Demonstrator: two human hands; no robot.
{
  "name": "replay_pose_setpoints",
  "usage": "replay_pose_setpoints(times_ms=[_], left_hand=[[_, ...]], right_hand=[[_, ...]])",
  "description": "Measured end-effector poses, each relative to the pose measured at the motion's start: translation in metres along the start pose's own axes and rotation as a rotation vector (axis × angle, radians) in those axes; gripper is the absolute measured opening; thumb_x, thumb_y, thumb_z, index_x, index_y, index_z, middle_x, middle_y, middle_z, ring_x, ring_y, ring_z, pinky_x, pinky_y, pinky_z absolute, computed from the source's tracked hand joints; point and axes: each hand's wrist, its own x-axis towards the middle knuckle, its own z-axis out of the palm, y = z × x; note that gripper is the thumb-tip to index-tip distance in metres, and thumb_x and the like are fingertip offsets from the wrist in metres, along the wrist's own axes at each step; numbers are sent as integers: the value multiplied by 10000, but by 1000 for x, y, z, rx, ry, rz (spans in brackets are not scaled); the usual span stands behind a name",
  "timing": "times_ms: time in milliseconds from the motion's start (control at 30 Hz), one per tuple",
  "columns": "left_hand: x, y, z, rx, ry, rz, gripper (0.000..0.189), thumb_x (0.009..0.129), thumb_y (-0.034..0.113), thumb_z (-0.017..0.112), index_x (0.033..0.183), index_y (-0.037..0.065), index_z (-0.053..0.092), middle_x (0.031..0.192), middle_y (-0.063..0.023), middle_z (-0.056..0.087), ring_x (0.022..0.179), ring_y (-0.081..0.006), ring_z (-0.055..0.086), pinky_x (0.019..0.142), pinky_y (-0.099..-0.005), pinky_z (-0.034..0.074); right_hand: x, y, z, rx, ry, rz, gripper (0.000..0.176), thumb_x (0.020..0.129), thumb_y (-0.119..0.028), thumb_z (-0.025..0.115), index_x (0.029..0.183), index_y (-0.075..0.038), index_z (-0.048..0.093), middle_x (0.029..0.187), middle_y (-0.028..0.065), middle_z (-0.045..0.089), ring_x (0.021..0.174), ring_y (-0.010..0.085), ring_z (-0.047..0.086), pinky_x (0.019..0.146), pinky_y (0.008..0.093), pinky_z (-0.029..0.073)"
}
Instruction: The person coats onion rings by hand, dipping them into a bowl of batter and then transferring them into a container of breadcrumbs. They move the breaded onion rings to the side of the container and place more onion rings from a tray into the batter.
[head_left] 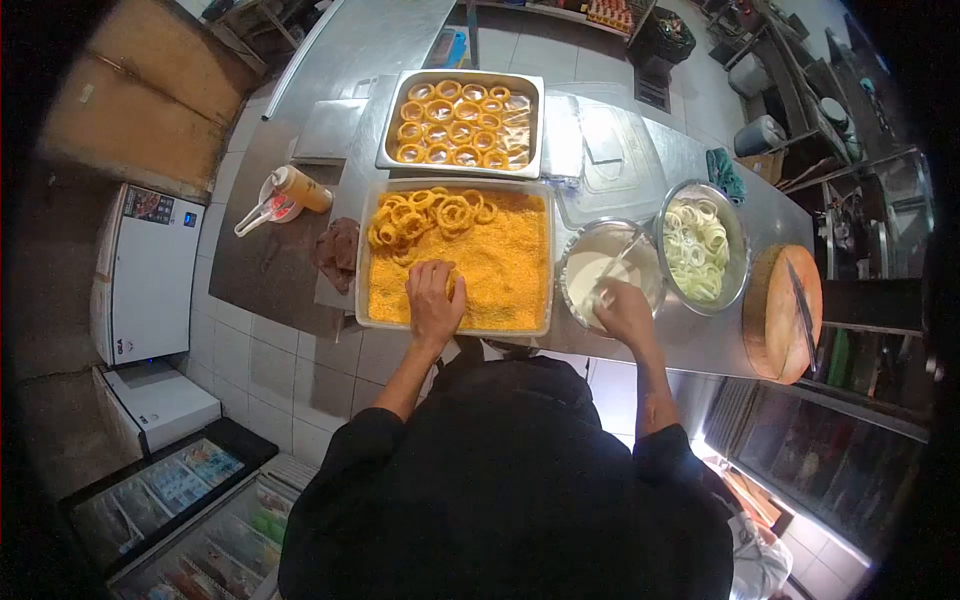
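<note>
My left hand (436, 302) is in the orange breadcrumbs (505, 270), fingers together and curled over a clump of them by the thumb. The crumbs fill a clear plastic tub (548, 300); coated onion rings (410, 222) are piled at its far left. My right hand (626, 312) is closed over the near side of a metal bowl (570, 250) of pale batter (592, 268). Its fingertips are whitish with batter, and I cannot tell what they pinch. A utensil handle (628, 246) leans in this bowl. Right of it, another metal bowl (742, 262) holds sliced pale-green onion rings (697, 250).
Behind the tub, a metal tray (384, 150) holds rows of coated rings. A knife (800, 300) lies on a round wooden board (768, 325) at the right. A sauce bottle (302, 188), a brown cloth (338, 255) and a green cloth (725, 175) are also on the counter.
</note>
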Motion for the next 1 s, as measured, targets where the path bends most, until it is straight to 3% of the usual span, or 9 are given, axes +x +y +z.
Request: replay_pose_setpoints(times_ms=[267, 333, 467, 533, 633, 733, 833, 933, 1000], left_hand=[[0, 2, -11, -50, -1, -244, 405, 917, 55, 754, 1312, 38, 669, 1108, -116, 642, 1138, -312, 602, 1039, -505, 426], [-3, -3, -6, -140, 24, -255, 417, 935, 77, 764, 1340, 35, 674, 1021, -87, 676, 1081, -285, 644, 1066, -494, 426], [-6, -4, -2, -85, 83, -182, 425, 956, 94, 767, 1367, 35, 676, 953, -76, 714, 1047, -282, 677, 1079, -491, 429], [-5, -2, -4, -91, 60, -234, 417, 978, 108, 757, 1379, 31, 674, 965, -90, 741, 1059, -282, 690, 1077, -490, 433], [-3, -1, -4, -82, 112, -167, 366, 994, 146, 750, 1337, 36, 692, 950, -97, 743, 1008, -288, 694, 1066, -493, 437], [0, 2, -4, -41, 130, -157, 309, 995, 173, 744, 1271, 39, 709, 954, -103, 741, 983, -289, 686, 1055, -488, 439], [-1, 0, -2, -51, 145, -159, 260, 990, 175, 737, 1215, 47, 713, 950, -101, 737, 956, -293, 678, 1040, -489, 439], [0, -1, -1, -9, 152, -120, 241, 986, 157, 724, 1202, 50, 712, 943, -101, 733, 954, -290, 678, 1027, -485, 440], [-1, 2, -3, -6, 146, -136, 232, 985, 156, 722, 1191, 49, 715, 939, -100, 731, 952, -289, 678, 1023, -482, 440]], right_hand=[[-3, 3, 7, 65, -18, -12, 319, 848, -193, 743, 1134, -54, 731, 1042, 186, 766, 979, 395, 737, 879, 490, 574], [-4, -6, 8, 174, 195, 14, 340, 844, -193, 750, 1149, -43, 742, 1025, 198, 770, 948, 394, 743, 866, 475, 582], [-4, 1, 7, 92, -32, -1, 299, 858, -153, 737, 1128, -24, 719, 1018, 199, 761, 925, 381, 738, 853, 469, 573], [-2, -1, 16, 189, 193, -85, 319, 855, -143, 741, 1151, -23, 736, 1003, 200, 768, 896, 366, 747, 833, 452, 581], [-1, 4, 9, 164, -81, -2, 291, 858, -127, 738, 1127, -18, 717, 1011, 198, 758, 903, 359, 741, 831, 444, 577], [-1, -4, 20, 198, 258, -64, 315, 841, -140, 753, 1128, -10, 735, 983, 209, 763, 874, 364, 748, 817, 435, 587], [1, 8, 14, 223, -95, -17, 287, 850, -110, 738, 1119, -11, 719, 1025, 207, 755, 911, 371, 742, 838, 441, 582], [1, 3, 22, 156, 239, -141, 306, 842, -123, 744, 1131, -21, 745, 1035, 212, 763, 909, 367, 751, 841, 436, 589], [5, 8, 17, 161, 62, -113, 325, 840, -121, 740, 1150, -23, 741, 1055, 213, 759, 929, 369, 746, 855, 438, 584]])
